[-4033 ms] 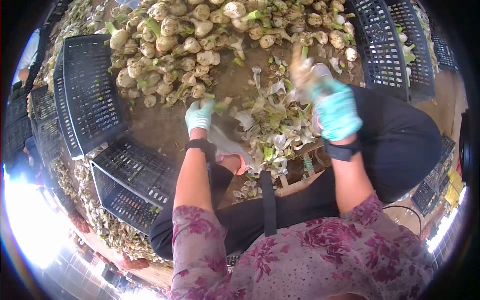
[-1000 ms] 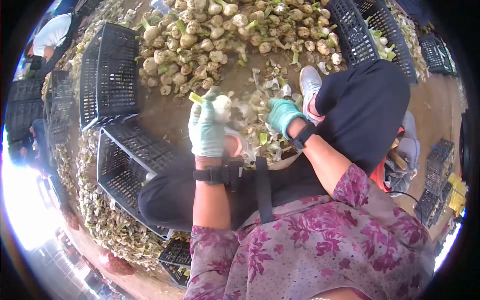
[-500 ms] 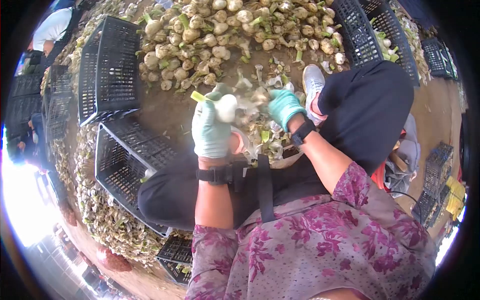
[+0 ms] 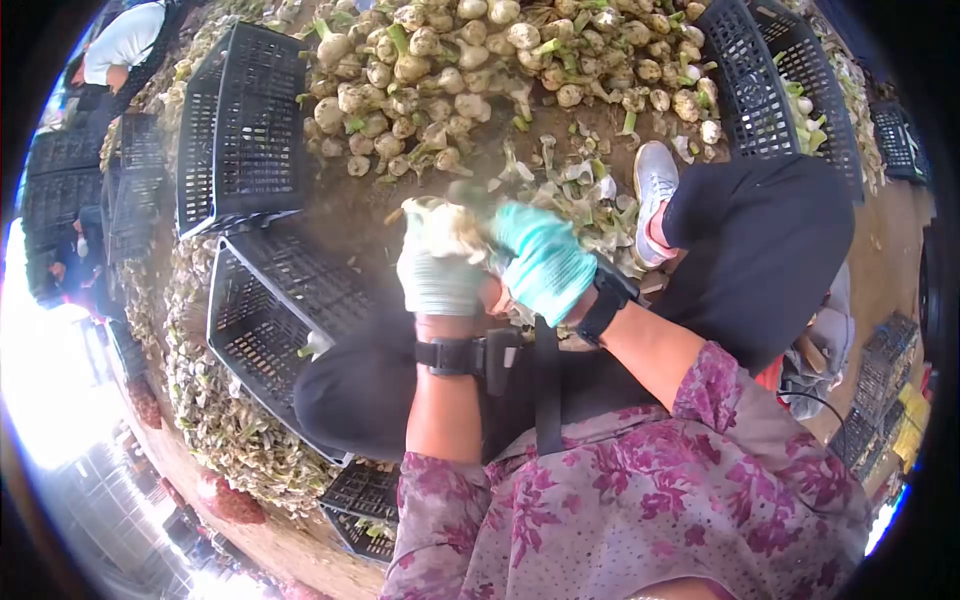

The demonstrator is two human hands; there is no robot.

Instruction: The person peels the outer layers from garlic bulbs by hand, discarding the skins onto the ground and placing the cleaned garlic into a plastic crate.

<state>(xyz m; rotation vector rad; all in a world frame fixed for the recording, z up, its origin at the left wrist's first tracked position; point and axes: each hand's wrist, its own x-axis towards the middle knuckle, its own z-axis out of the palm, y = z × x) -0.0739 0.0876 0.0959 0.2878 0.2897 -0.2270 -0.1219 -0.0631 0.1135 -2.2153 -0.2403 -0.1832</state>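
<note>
My left hand [image 4: 438, 265], in a pale green glove, is wrapped round a garlic bulb [image 4: 452, 228] above my lap. The bulb looks whitish with brown skin on it, and motion blurs its outline. Pressed against the bulb's right side is my right hand [image 4: 545, 262], in a brighter teal glove, with its fingers curled in at the skin. The fingertips are partly hidden and smeared. Below and beyond the hands, loose peelings [image 4: 580, 185] lie on the ground by my shoe [image 4: 656, 185].
A heap of unpeeled garlic [image 4: 430, 85] lies ahead. Black crates stand on the left, one upright [image 4: 245, 125] and one tilted [image 4: 285, 300] beside my knee. Another crate [image 4: 785, 95] at the right holds whitish bulbs. A person [image 4: 125, 50] sits at far left.
My right hand has moved left to meet the left hand at the bulb. The smooth white side and green stem seen before no longer show; brownish skin does. The view has shifted slightly.
</note>
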